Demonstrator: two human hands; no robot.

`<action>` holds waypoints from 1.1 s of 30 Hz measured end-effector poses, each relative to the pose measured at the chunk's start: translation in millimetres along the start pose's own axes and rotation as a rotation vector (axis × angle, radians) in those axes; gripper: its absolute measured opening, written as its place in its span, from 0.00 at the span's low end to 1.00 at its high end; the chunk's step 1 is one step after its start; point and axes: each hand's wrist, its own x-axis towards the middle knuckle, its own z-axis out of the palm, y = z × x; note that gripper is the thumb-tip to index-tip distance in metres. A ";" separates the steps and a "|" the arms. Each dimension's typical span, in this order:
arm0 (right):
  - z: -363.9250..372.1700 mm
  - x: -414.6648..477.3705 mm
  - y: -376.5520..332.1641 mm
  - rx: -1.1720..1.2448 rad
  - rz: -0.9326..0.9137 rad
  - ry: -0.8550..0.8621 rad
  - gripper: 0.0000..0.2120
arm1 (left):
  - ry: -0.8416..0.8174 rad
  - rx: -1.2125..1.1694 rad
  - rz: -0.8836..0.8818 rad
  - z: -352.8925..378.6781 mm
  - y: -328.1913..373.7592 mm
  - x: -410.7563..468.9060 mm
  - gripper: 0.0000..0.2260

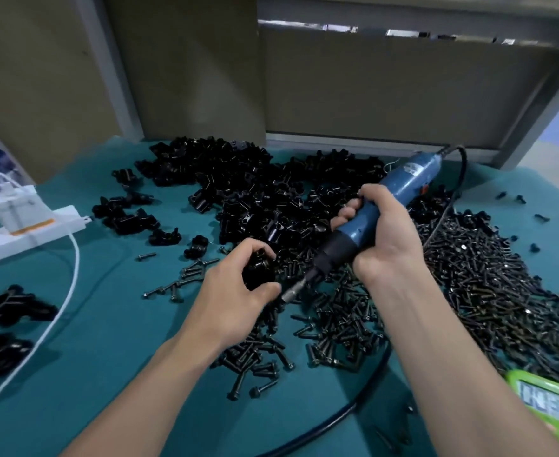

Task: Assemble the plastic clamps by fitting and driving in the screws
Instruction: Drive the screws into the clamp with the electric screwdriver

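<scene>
Near L: small heap of black clamps (4,311), maybe done. Mid: L hand (238,285) curled round one clamp (259,270); R hand (383,235) wrapped tight on blue driver (387,196), tip just beside clamp. Screw pile (469,291) on R, far clamp pile (255,186), both big: lots left.

Right hand (382,232) grips blue screwdriver (383,206); left hand (235,291) holds black clamp (259,270).

Clamp (257,271) half behind fingers (253,248); green timer (550,409) partly off-frame.
</scene>
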 end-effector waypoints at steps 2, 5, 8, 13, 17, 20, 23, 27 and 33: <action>-2.3 2.8 1.1 0.054 0.000 0.055 0.08 | 0.001 0.039 0.011 2.4 0.9 -1.5 0.18; -11.5 5.4 4.5 0.120 -0.004 0.150 0.08 | -0.001 0.067 0.009 4.2 1.1 -2.5 0.19; -23.3 8.6 3.1 0.158 -0.044 0.213 0.08 | -0.020 0.026 0.012 4.8 4.0 -3.8 0.19; -28.9 11.3 -1.0 0.191 -0.112 0.235 0.07 | -0.037 -0.021 0.018 8.0 5.3 -5.2 0.18; -25.7 9.7 1.6 0.259 -0.117 0.220 0.08 | -0.018 -0.069 0.006 8.7 4.8 -4.7 0.16; -24.6 6.7 6.2 0.275 -0.122 0.190 0.08 | -0.005 -0.068 -0.018 6.8 4.6 -4.4 0.16; -23.5 5.5 9.9 0.261 -0.139 0.169 0.08 | -0.016 -0.045 -0.031 4.6 5.1 -4.4 0.17; -19.9 4.1 12.4 0.228 -0.164 0.129 0.09 | -0.022 -0.006 -0.045 3.7 9.5 -6.2 0.18; -15.7 1.7 13.1 0.238 -0.180 0.106 0.09 | 0.008 0.022 -0.045 4.7 9.5 -8.3 0.18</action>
